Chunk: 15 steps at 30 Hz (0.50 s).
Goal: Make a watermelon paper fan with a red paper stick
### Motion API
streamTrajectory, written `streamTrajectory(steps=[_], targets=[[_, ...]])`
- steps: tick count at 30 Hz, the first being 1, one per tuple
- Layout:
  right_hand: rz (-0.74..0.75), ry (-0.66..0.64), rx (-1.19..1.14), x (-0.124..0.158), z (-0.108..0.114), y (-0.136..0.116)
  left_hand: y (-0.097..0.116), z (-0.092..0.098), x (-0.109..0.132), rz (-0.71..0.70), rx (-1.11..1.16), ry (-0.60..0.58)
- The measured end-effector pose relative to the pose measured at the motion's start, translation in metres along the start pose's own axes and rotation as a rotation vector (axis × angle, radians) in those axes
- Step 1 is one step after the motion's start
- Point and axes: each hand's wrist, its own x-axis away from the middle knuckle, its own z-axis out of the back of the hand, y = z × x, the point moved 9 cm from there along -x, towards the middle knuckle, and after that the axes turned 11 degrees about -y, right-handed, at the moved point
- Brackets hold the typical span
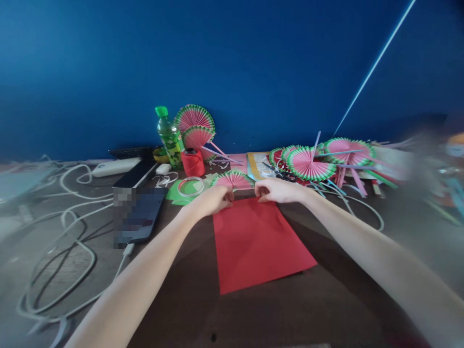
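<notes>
A sheet of red paper (259,246) lies on the dark tabletop (181,299) in front of me, its near right corner slightly raised. My left hand (219,197) pinches its far left corner between thumb and fingers. At the far right corner, my right hand (271,191) is closed on the same edge with curled fingers. Just behind both hands rests a pleated pink and green paper fan (234,180), partly covered by them. Green paper pieces (176,193) and a tape roll (191,187) sit left of my left hand.
More folded paper fans (311,163) with paper-strip handles are piled at the back right, beside scissors (284,175). A green-capped bottle (168,137) and a red container (193,162) stand at the back left. Phones (145,215) and looping white cables (85,241) occupy the left side.
</notes>
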Motion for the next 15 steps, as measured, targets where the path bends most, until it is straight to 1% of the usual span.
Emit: streamTrajectory(steps=[2,4,7,10,12,15], targets=[[0.015,0.009,-0.027,-0.0003,0.0006,0.0000,-0.0012,0.0000,0.0014,0.001,0.006,-0.031],[0.022,0.028,-0.049,-0.0004,0.0016,0.0000,-0.0024,0.0006,0.0017,-0.009,-0.010,-0.035],[0.038,0.083,-0.039,-0.0001,0.0045,-0.0017,-0.0031,0.0018,0.0008,-0.048,-0.054,0.006],[0.073,0.128,0.039,-0.0004,0.0064,-0.0050,-0.0050,0.0008,-0.0001,-0.063,-0.083,0.047],[0.103,0.138,0.104,-0.0009,0.0066,-0.0075,-0.0043,0.0002,0.0001,-0.070,-0.098,0.070],[0.118,0.117,0.179,-0.0010,0.0051,-0.0081,0.0004,0.0008,0.0012,-0.093,-0.118,0.102]])
